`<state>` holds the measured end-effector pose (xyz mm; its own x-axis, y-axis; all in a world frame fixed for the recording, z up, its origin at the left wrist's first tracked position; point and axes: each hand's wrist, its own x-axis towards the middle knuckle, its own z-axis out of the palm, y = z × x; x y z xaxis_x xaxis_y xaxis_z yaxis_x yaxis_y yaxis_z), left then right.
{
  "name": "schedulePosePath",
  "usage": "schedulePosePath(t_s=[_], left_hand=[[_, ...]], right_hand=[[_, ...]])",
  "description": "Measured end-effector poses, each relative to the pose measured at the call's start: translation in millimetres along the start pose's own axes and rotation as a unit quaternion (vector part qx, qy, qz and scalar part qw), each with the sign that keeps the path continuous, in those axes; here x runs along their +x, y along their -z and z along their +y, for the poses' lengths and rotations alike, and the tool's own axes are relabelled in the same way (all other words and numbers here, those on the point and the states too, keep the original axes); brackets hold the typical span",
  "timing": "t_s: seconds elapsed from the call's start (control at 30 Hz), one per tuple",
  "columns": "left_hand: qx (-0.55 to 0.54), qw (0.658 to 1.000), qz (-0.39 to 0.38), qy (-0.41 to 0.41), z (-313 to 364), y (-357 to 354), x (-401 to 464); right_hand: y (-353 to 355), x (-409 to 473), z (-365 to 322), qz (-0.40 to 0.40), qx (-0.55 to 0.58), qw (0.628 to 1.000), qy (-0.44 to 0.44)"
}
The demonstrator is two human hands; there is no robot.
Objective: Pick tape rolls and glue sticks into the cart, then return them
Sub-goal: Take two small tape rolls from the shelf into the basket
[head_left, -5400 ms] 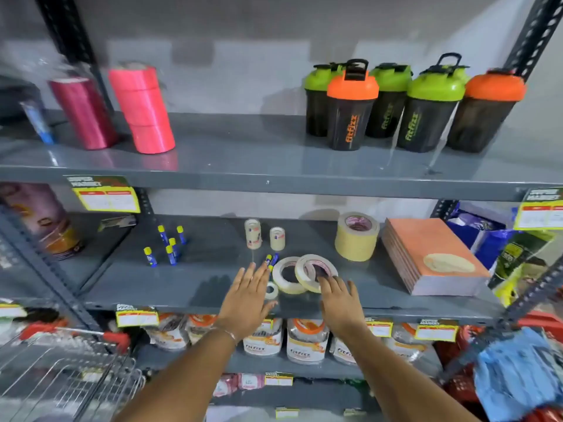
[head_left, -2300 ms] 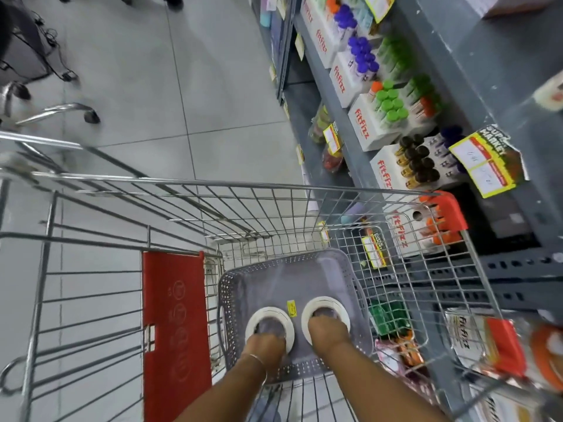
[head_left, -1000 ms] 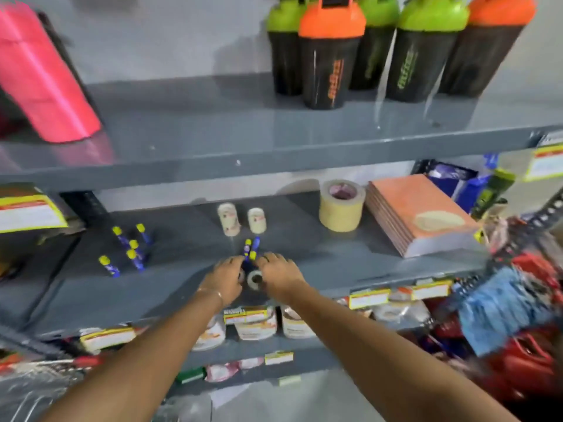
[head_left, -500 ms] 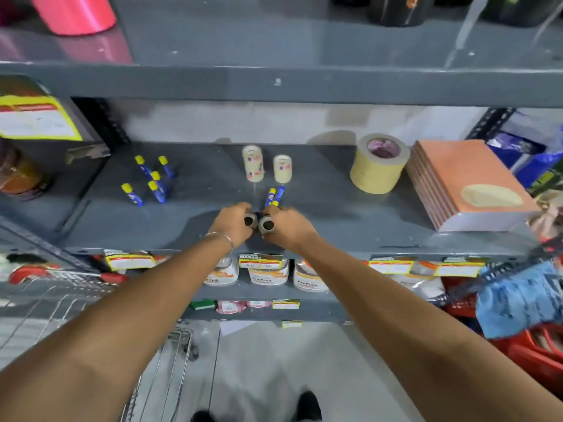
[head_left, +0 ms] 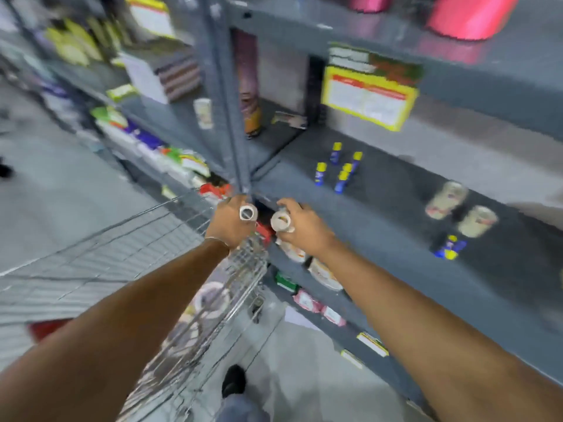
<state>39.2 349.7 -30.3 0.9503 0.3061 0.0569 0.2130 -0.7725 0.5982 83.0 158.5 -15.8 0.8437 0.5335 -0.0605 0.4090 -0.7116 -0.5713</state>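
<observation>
My left hand (head_left: 230, 225) grips a small white tape roll (head_left: 248, 213), held above the far corner of the wire cart (head_left: 128, 239). My right hand (head_left: 304, 229) grips a second small tape roll (head_left: 281, 221) just off the shelf's front edge. Inside the cart a wide tape roll (head_left: 211, 300) shows blurred through the mesh. On the grey shelf (head_left: 396, 208) several blue glue sticks with yellow caps (head_left: 341, 170) stand upright, two small tape rolls (head_left: 460, 208) sit farther right, and two more glue sticks (head_left: 449, 246) lie near the front.
A grey shelf upright (head_left: 231, 117) rises just behind my hands. Pink rolls (head_left: 469, 13) stand on the shelf above, over a yellow price tag (head_left: 370, 97). Packaged goods fill the lower shelves (head_left: 304, 269). The tiled floor (head_left: 61, 193) lies to the left; my shoe (head_left: 233, 380) shows below.
Both hands have lifted the small tape rolls off the shelf and swung left toward the cart. My view has turned left and blurred with the motion.
</observation>
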Motion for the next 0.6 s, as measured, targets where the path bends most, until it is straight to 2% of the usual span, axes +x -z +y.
schedulePosePath(t_s=[0.23, 0.4, 0.6], left_hand=[[0.0, 0.982, 0.059, 0.181, -177, 54, -43], [-0.004, 0.959, 0.008, 0.282, -277, 39, -72], [-0.02, 0.938, -0.064, 0.341, -359, -20, -92]], right_hand=[[-138, 85, -110, -0.137, -0.024, 0.981, 0.137], [-241, 125, -140, -0.239, -0.046, 0.959, 0.148], [-361, 156, -118, -0.313, -0.129, 0.931, 0.137]])
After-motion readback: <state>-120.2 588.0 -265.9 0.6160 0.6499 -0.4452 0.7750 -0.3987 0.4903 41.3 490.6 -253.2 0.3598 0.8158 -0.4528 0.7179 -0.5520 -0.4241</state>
